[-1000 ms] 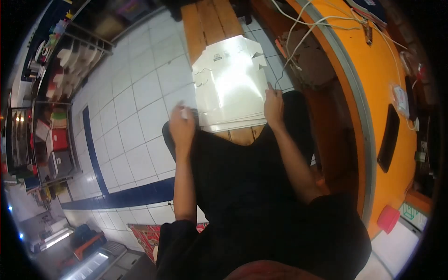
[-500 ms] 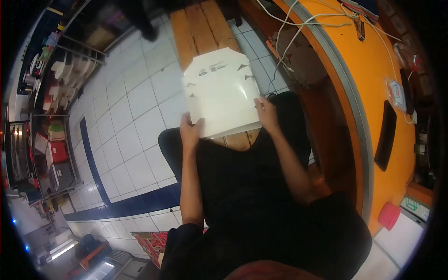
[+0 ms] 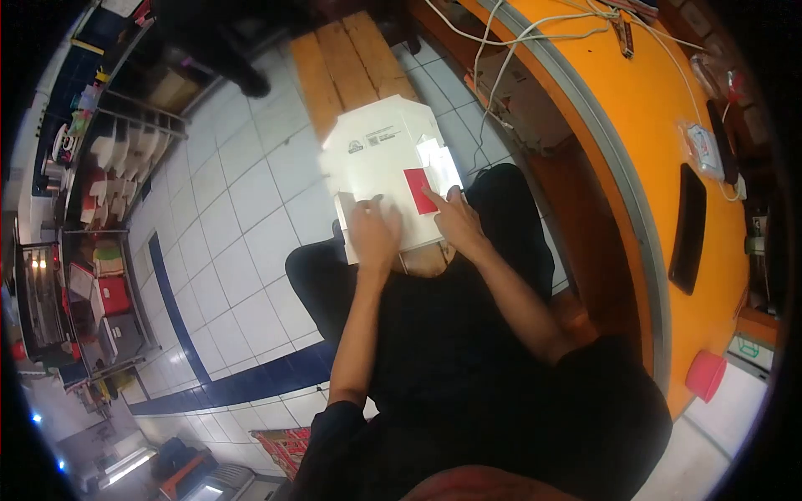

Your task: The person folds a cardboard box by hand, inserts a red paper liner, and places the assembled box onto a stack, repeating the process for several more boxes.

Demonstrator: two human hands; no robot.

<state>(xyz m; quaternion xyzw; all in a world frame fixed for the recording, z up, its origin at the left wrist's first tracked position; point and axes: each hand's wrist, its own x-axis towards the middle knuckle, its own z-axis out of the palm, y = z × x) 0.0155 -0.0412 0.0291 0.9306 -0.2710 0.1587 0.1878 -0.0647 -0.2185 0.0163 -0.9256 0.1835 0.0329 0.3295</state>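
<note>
A flat white cardboard box blank (image 3: 368, 171) with cut corners and small dark print lies on the wooden bench between my knees. Its right side flap (image 3: 440, 161) is folded up, and a red patch (image 3: 418, 190) shows beside it. My right hand (image 3: 459, 224) grips that right edge, with the index finger stretched over the red patch. Over the near left part of the cardboard is my left hand (image 3: 376, 230), its fingers smeared by motion. A narrow left flap (image 3: 343, 209) stands partly raised beside it.
The wooden bench (image 3: 355, 63) runs away from me over white floor tiles (image 3: 242, 192). At the right is an orange counter (image 3: 643, 125) with white cables (image 3: 535, 37) and a pink cup (image 3: 706, 376). Shelves (image 3: 109, 159) line the left. Another person's dark-clothed leg (image 3: 242, 71) shows at the back.
Both hands have moved inward from the cardboard's side edges onto its surface. The right flap has folded up and the red patch has come into view. The other person's leg shows more.
</note>
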